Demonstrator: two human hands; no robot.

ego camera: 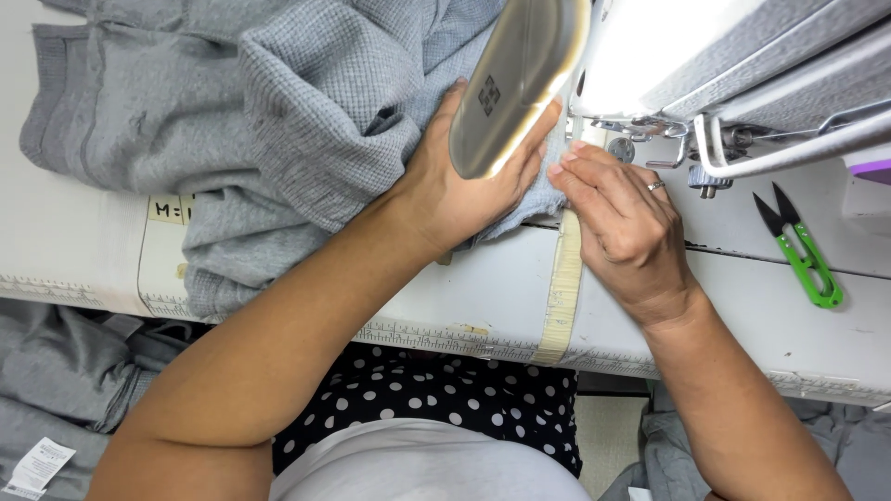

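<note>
A: How is the table edge lying, and what room is there?

B: The white table (pixel 464 297) edge is running across below both wrists, with ruler marks along it. A tape strip (pixel 563 288) is crossing it just under the right hand (pixel 626 223). Right of that hand the top is lying bare up to the green snips (pixel 806 255), which are sitting well apart.

A: And the hands?

B: The left hand (pixel 459 186) is lying flat, fingers spread, pressing the grey fabric (pixel 288 121) down beside the machine (pixel 650 56). The right one is curling narrow, fingertips together at the cloth edge by the presser foot (pixel 620 148); whether it is pinching cloth I cannot tell.

A: Where is the fabric?

B: It is bunching over the table's left part, reaching under the left palm to the needle area.

A: Any bins?

B: More grey cloth (pixel 65 380) is hanging below the table at left; what is holding it is not showing
</note>
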